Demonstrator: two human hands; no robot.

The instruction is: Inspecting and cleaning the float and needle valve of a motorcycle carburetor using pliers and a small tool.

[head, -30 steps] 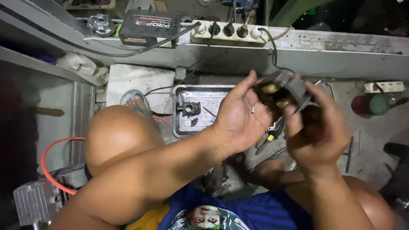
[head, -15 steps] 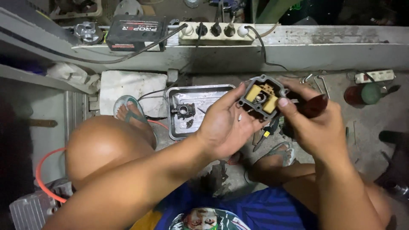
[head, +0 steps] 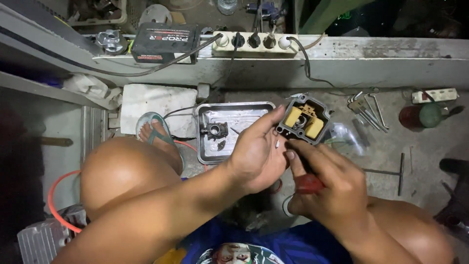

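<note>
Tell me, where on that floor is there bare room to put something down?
Bare concrete lies between the metal tray and the wall, and below the T-handle wrench. It is crowded around the hex keys and red-green can. Both hands, left and right, hold a carburetor part.

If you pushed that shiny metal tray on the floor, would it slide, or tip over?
The shallow silver metal tray sits flat on the concrete floor, so it would probably slide and scrape, not tip. It looks thin, so likely light. The small dark metal part inside might skid or rattle about, since the tray's bottom looks smooth and shiny.
</note>
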